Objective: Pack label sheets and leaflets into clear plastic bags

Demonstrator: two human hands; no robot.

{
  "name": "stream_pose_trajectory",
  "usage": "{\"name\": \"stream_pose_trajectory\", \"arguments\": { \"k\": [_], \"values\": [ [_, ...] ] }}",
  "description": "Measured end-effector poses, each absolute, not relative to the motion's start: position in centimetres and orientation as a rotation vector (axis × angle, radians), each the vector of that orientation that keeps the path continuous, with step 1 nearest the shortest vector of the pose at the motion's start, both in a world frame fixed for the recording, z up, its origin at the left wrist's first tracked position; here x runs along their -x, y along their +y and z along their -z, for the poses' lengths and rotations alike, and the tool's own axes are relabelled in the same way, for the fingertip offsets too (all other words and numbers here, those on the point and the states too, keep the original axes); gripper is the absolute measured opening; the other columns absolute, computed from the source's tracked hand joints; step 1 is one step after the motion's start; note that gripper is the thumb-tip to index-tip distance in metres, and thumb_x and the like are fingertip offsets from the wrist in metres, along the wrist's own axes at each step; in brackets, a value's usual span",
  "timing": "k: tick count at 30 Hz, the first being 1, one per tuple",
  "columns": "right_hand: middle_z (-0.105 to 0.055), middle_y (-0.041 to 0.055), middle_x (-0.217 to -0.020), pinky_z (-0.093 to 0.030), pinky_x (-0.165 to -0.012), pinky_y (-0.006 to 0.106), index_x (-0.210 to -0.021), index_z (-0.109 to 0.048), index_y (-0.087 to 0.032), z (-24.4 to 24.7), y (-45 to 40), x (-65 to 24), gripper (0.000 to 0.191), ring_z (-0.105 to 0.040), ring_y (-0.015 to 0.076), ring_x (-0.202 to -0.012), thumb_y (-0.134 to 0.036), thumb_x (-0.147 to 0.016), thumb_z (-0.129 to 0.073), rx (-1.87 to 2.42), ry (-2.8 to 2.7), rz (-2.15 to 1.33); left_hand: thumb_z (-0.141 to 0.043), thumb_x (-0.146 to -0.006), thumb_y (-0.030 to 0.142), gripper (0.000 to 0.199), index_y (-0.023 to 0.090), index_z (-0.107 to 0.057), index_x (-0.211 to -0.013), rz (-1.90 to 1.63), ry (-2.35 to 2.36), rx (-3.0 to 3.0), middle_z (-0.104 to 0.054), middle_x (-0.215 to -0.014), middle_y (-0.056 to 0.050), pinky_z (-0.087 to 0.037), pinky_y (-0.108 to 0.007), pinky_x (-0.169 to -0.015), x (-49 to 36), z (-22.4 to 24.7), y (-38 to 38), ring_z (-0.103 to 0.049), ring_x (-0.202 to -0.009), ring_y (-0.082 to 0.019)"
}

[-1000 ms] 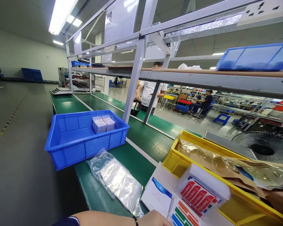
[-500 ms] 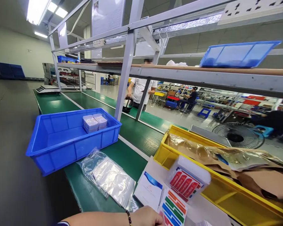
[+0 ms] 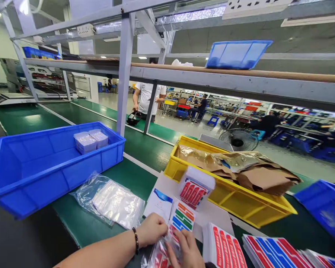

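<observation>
At the near edge, a clear plastic bag has red-printed sticker sheets showing through it. My left hand, wearing a dark beaded bracelet, is closed with its fingertips pinching the bag's upper end. My right hand is on the bag's right side, fingers bent against the plastic. Just beyond the hands lie a sheet with orange, green and blue stripes and a white card with a blue top. A stack of red-labelled sheets leans behind them. To the left rests a pile of flat clear bags.
A blue bin with two stacks of small packets stands left. A yellow bin holds brown paper. Printed stacks lie to the right, with another blue bin beyond. Across the belt a person holds a black object.
The view has swung right and down, bringing my right hand, the bag and the right-hand printed stacks into sight. My left hand now pinches the bag.
</observation>
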State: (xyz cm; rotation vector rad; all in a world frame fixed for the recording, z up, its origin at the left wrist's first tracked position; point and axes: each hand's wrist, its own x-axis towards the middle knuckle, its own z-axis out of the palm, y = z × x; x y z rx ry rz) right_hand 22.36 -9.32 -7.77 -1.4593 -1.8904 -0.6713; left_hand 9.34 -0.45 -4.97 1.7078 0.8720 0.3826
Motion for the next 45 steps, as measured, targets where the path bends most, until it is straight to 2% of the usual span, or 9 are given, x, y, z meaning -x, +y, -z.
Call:
{"name": "stream_pose_trajectory", "arguments": {
  "k": [4,9,19,24,28,33,38,41,45],
  "values": [
    [-0.054,0.0021,-0.078,-0.044,-0.062,0.017,-0.096,-0.048,-0.018,7.7,-9.7,-23.1,0.014,-0.053,0.0082,-0.069,-0.014,-0.085,-0.042,1.438,-1.916,0.372,-0.040,-0.075,0.022,0.020,0.010,-0.042,-0.059,-0.445,0.804,-1.670,-0.036,-0.052,0.000,-0.023,-0.022,-0.047,-9.0,4.5,-0.2,-0.030,-0.049,-0.008],
    [-0.053,0.0050,-0.077,-0.041,-0.066,0.019,-0.080,-0.051,-0.012,5.6,-10.8,-23.6,0.023,-0.051,0.0091,-0.072,-0.024,-0.090,-0.034,1.535,-1.812,-0.330,-0.057,-0.069,0.014,0.024,0.012,-0.058,-0.093,-0.934,0.168,-2.239,-0.054,-0.086,-0.003,-0.028,-0.026,-0.087,-8.0,3.9,-0.4,-0.043,-0.091,-0.014],
    [-0.043,0.0015,-0.065,-0.027,-0.057,0.020,-0.066,-0.042,-0.009,-0.3,-14.0,-24.9,0.022,-0.036,0.0086,-0.063,-0.027,-0.074,-0.053,1.843,-1.746,-1.156,-0.060,-0.073,0.024,0.017,0.010,-0.053,-0.067,-0.342,0.225,-2.364,-0.053,-0.067,-0.001,-0.028,-0.020,-0.060,-7.2,3.2,0.0,-0.042,-0.065,-0.009],
    [-0.048,0.0058,-0.074,-0.034,-0.065,0.024,-0.074,-0.049,-0.010,0.0,-11.1,-24.6,0.037,-0.043,0.0118,-0.071,-0.042,-0.087,-0.036,1.852,-1.684,-0.685,-0.050,-0.076,0.012,0.005,0.010,-0.053,-0.074,-0.224,0.136,-2.080,-0.055,-0.071,0.000,-0.031,-0.014,-0.058,-7.0,3.0,-0.6,-0.045,-0.063,-0.006],
    [-0.052,0.0051,-0.095,-0.035,-0.082,0.027,-0.090,-0.056,-0.014,3.7,-6.2,-22.6,0.015,-0.046,0.0135,-0.091,-0.016,-0.079,-0.047,1.688,-1.914,-0.220,-0.053,-0.075,0.013,0.009,0.010,-0.061,-0.079,-0.031,-0.017,-1.932,-0.058,-0.073,-0.002,-0.035,-0.014,-0.059,-7.2,3.7,-0.9,-0.048,-0.063,-0.007],
    [-0.050,0.0112,-0.106,-0.033,-0.087,0.041,-0.117,-0.048,-0.009,7.1,-2.4,-20.9,0.067,-0.042,0.0246,-0.098,-0.028,-0.057,-0.070,1.753,-2.255,0.187,-0.055,-0.075,0.013,0.009,0.006,-0.061,-0.077,0.022,-0.084,-1.838,-0.058,-0.074,-0.004,-0.036,-0.012,-0.061,-7.2,3.8,-0.8,-0.048,-0.065,-0.006],
    [-0.053,0.0081,-0.078,-0.040,-0.065,0.034,-0.078,-0.060,-0.010,6.6,-1.8,-20.5,0.015,-0.046,0.0202,-0.073,-0.018,-0.067,-0.057,1.689,-2.293,0.275,-0.054,-0.075,0.013,0.010,0.005,-0.061,-0.077,0.050,-0.105,-1.806,-0.058,-0.075,-0.005,-0.036,-0.013,-0.062,-7.2,3.8,-0.8,-0.047,-0.065,-0.005],
    [-0.054,0.0066,-0.081,-0.040,-0.067,0.028,-0.087,-0.060,-0.012,4.5,-2.7,-21.5,0.020,-0.047,0.0149,-0.074,-0.016,-0.082,-0.041,1.540,-2.151,0.361,-0.052,-0.079,0.041,0.039,0.004,-0.063,-0.085,-0.017,-0.058,-1.695,-0.054,-0.071,-0.007,-0.035,-0.016,-0.056,-7.4,4.2,-0.5,-0.044,-0.060,-0.007],
    [-0.054,0.0064,-0.087,-0.039,-0.071,0.023,-0.096,-0.056,-0.012,0.3,-5.8,-23.1,0.018,-0.048,0.0112,-0.081,-0.010,-0.082,-0.045,1.384,-1.985,0.381,-0.035,-0.054,0.088,0.102,0.003,-0.052,-0.107,-0.140,0.156,-1.177,-0.042,-0.053,-0.002,-0.019,-0.018,-0.035,-7.9,4.5,-0.2,-0.030,-0.038,-0.006]
  ]
}}
